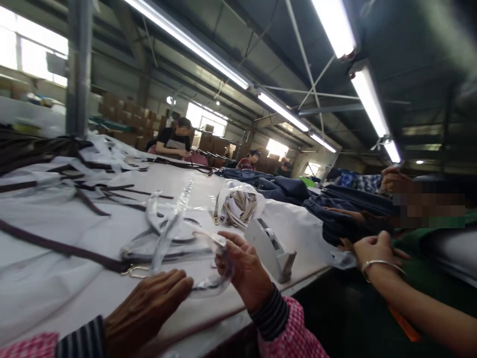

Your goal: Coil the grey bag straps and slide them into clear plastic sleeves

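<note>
My left hand (149, 308) lies on the white table (55, 278) with its fingers pressed down on the near end of a clear plastic sleeve (175, 243) that holds a dark strap. My right hand (244, 268) is closed in a pinch on the sleeve's right end, lifting it slightly off the table. A brass clip (134, 271) sticks out just left of my left hand's fingertips. Both my sleeves are pink check with striped cuffs.
A grey tape dispenser (270, 246) stands right of my right hand, a clear bag of buckles (238, 204) behind it. Dark brown straps (55, 246) cross the table at left. A neighbour's hand with a bracelet (380, 253) rests by dark blue garments (320, 204). Other people sit farther back.
</note>
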### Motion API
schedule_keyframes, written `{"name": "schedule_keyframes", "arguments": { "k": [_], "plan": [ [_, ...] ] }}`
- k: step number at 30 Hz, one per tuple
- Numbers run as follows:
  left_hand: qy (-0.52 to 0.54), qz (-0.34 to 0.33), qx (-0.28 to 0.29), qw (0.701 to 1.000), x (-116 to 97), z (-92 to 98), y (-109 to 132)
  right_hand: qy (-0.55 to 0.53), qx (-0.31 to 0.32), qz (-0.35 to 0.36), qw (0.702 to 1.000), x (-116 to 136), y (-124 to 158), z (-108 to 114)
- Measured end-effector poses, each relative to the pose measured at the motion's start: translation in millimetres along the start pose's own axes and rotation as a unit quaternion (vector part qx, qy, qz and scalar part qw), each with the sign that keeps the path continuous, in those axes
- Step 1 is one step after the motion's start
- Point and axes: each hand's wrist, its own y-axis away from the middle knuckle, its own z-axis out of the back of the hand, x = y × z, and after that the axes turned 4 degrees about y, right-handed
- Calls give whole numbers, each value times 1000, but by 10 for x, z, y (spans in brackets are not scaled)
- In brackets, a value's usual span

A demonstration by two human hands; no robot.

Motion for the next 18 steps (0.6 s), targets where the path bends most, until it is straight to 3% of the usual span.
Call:
{"name": "schedule_keyframes", "arguments": {
  "k": [3, 8, 14, 18],
  "plan": [
    [3, 8, 56, 998, -86, 67, -128, 20, -17, 10, 1000, 34, 115, -6],
    [2, -8, 121, 993, -136, 90, -120, 50, -55, 23, 997, 34, 350, 129],
    [-32, -24, 115, 993, -64, -2, -130, 19, -76, 28, 997, -4, 586, 192],
    [-56, -29, 105, 992, -66, 8, -143, -7, -80, 37, 996, 110, 742, 199]
  ]
}}
